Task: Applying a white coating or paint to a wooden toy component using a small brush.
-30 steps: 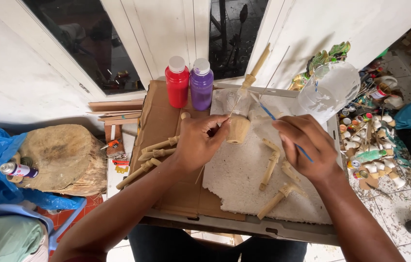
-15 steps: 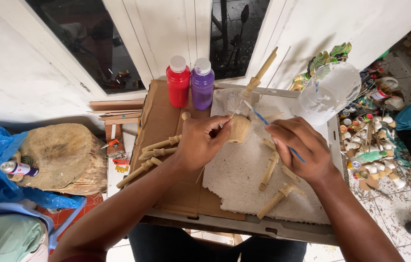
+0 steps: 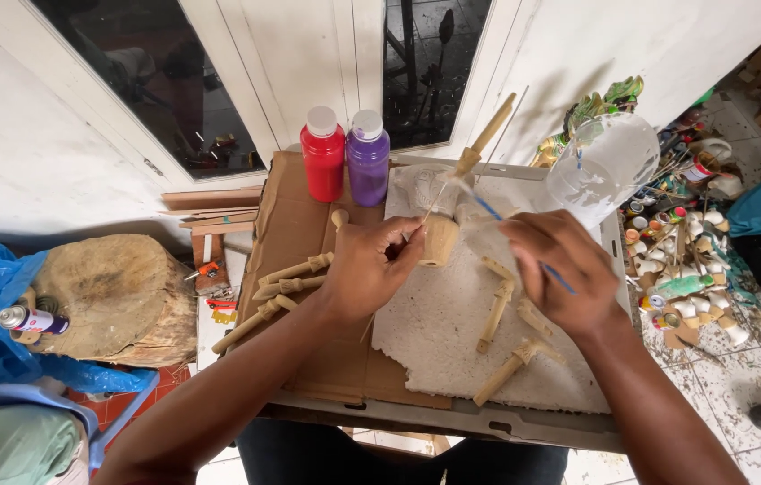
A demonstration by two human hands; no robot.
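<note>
Bottles: red (image 3: 324, 154), purple (image 3: 368, 157), upright at board's far edge; left hand (image 3: 369, 267) pinches wooden piece (image 3: 439, 239); right hand (image 3: 558, 272) grips brush (image 3: 491, 211).

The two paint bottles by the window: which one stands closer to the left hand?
The purple bottle. It stands to the right of the red bottle, more directly above the left hand.

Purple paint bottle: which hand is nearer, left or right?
Left. The left hand sits just below the purple paint bottle, pinching a thin stick at the small wooden piece. The right hand, holding a blue brush, is farther off to the right.
</note>
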